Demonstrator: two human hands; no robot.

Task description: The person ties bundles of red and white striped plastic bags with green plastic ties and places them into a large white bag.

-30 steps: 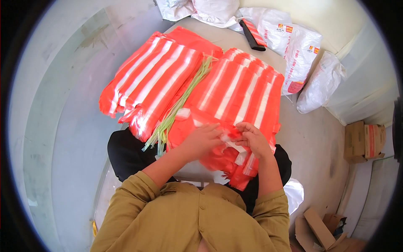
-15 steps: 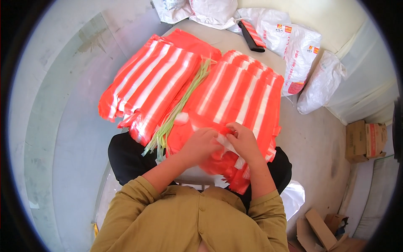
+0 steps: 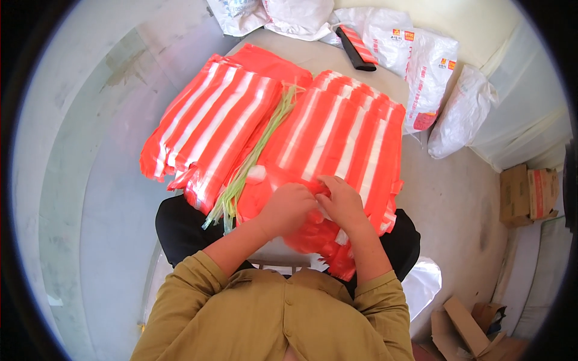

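Red plastic bags with white stripes lie in a thick right-hand stack in front of me. My left hand is closed at the stack's near edge, knuckles up, on the thin red film. Close beside it, my right hand pinches the same gathered film, thumb toward the left hand. Crumpled red ends hang below both hands over my lap. The exact fold between my fingertips is hidden. Left of this stack runs a bundle of pale green plastic strips, and beyond it sits a second striped stack.
The stacks rest on a grey table. A black object with a red-striped top lies near its far edge. White woven sacks stand behind and to the right. Cardboard boxes are on the floor at right.
My hands have drawn slightly closer together, and the white patch that showed between them is now covered. My view has shifted slightly; the stacks and strips stay in place.
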